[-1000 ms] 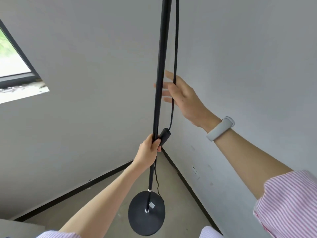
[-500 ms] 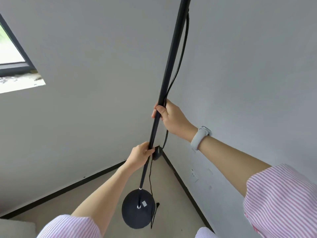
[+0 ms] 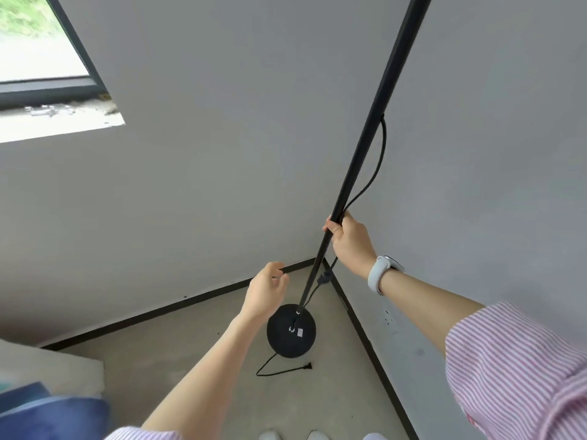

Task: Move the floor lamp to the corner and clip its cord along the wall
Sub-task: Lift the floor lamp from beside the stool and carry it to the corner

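The black floor lamp pole (image 3: 378, 122) rises from a round black base (image 3: 290, 336) that rests on the floor near the corner of two grey walls. My right hand (image 3: 351, 241) is wrapped around the pole at mid height. My left hand (image 3: 265, 292) hovers just left of the pole, fingers apart, holding nothing. The black cord (image 3: 376, 168) hangs beside the pole, passes an inline switch (image 3: 324, 277), and trails past the base to a plug (image 3: 306, 366) lying loose on the floor.
A wall socket (image 3: 388, 316) sits low on the right wall. Black skirting (image 3: 178, 304) lines both walls. A window (image 3: 41, 55) is at the upper left. A pale block and a blue object (image 3: 54, 414) lie at the lower left.
My left hand has let go of the pole and moved off to its left. The right hand, first open, has closed on the pole. The base now sits nearer the corner.
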`<action>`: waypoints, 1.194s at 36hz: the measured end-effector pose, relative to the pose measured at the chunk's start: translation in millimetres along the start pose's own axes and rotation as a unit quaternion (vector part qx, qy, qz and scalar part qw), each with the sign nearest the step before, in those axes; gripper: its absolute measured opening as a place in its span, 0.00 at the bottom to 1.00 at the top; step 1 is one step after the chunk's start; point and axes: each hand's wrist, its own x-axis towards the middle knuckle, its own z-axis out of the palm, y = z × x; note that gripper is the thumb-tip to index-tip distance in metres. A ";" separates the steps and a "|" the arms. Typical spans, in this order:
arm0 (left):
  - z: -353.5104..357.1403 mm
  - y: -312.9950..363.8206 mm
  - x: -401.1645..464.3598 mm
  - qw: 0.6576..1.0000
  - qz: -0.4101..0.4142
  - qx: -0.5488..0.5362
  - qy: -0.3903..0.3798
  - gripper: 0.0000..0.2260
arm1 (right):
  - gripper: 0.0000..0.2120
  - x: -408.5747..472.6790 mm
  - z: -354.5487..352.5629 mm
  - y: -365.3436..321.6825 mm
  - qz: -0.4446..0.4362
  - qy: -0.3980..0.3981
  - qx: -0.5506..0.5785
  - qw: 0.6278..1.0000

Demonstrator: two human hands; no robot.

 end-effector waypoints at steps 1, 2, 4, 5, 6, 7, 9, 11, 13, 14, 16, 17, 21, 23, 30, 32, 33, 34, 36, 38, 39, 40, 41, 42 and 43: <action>-2.4 -0.8 1.9 1.000 0.003 -0.001 0.007 0.13 | 0.10 2.6 3.7 4.1 0.005 -0.008 -0.004 1.000; -4.8 -1.5 4.0 1.000 0.005 -0.002 0.012 0.13 | 0.10 4.9 7.7 7.9 0.009 -0.016 -0.007 1.000; -9.2 -2.9 8.5 1.000 0.006 -0.003 0.022 0.13 | 0.11 8.5 15.8 15.3 0.018 -0.027 -0.015 0.999; -11.1 -3.8 11.2 1.000 0.006 -0.004 0.029 0.13 | 0.11 10.4 19.8 19.4 0.024 -0.031 -0.018 0.999; -12.9 -4.5 13.8 0.999 0.008 -0.006 0.035 0.12 | 0.11 12.3 23.7 23.9 0.030 -0.034 -0.022 0.999; -14.5 -4.6 16.5 0.999 0.010 -0.008 0.041 0.12 | 0.11 13.9 27.2 28.8 0.036 -0.036 -0.025 0.998; -17.2 -2.8 21.3 0.998 0.018 -0.010 0.051 0.11 | 0.10 16.4 32.9 38.8 0.049 -0.045 -0.030 0.997; -19.4 1.5 25.0 0.998 0.027 -0.014 0.060 0.10 | 0.10 18.1 37.1 49.2 0.064 -0.045 -0.033 0.996; -21.5 8.6 28.3 0.997 0.044 -0.019 0.068 0.10 | 0.10 20.8 38.0 57.0 0.077 -0.035 -0.024 0.996; -22.7 13.5 30.0 0.996 0.056 -0.020 0.072 0.09 | 0.10 23.2 37.4 58.7 0.083 -0.036 -0.017 0.996; -24.2 26.9 33.4 0.994 0.079 -0.027 0.072 0.09 | 0.09 28.6 33.9 58.5 0.095 -0.053 0.007 0.994; -24.1 35.6 35.1 0.993 0.091 -0.033 0.069 0.09 | 0.09 31.1 31.1 56.7 0.100 -0.063 0.027 0.993; -21.0 77.5 39.8 0.988 0.137 -0.052 0.045 0.12 | 0.06 30.8 16.5 42.2 0.080 -0.070 0.104 0.989; -20.8 100.3 41.6 0.983 0.163 -0.075 0.032 0.13 | 0.08 28.4 9.7 35.1 0.057 -0.066 0.128 0.988; -27.0 165.1 56.0 0.971 0.202 -0.106 0.073 0.08 | 0.14 30.9 -17.6 7.8 0.027 -0.072 0.171 0.982; -29.8 173.7 62.4 0.970 0.200 -0.105 0.086 0.05 | 0.08 36.3 -20.2 0.3 0.014 -0.088 0.125 0.988; -30.5 177.2 65.1 0.972 0.198 -0.099 0.081 0.04 | 0.04 38.7 -21.4 -3.1 0.013 -0.081 0.112 0.990; -31.0 180.2 67.8 0.974 0.195 -0.086 0.075 0.05 | 0.06 41.5 -22.5 -5.3 0.017 -0.065 0.102 0.993; -30.8 185.7 72.6 0.978 0.191 -0.062 0.063 0.05 | 0.08 46.4 -23.1 -5.0 0.025 -0.037 0.098 0.994; -28.7 190.0 75.3 0.979 0.191 -0.057 0.048 0.05 | 0.09 47.1 -22.0 -1.0 0.028 -0.013 0.098 0.995; -26.8 191.9 76.0 0.979 0.192 -0.058 0.038 0.05 | 0.10 47.0 -20.9 2.8 0.029 0.001 0.103 0.994; -24.7 193.7 76.8 0.979 0.193 -0.059 0.031 0.06 | 0.10 46.4 -20.8 5.6 0.028 0.012 0.104 0.994; -22.4 194.8 77.7 0.979 0.195 -0.060 0.025 0.06 | 0.10 46.5 -21.0 8.9 0.026 0.022 0.106 0.994; -19.8 195.6 78.9 0.978 0.197 -0.062 0.020 0.06 | 0.10 46.8 -21.9 11.9 0.027 0.029 0.107 0.993; -17.8 196.7 80.1 0.977 0.201 -0.066 0.016 0.06 | 0.10 47.9 -23.0 14.4 0.028 0.034 0.109 0.993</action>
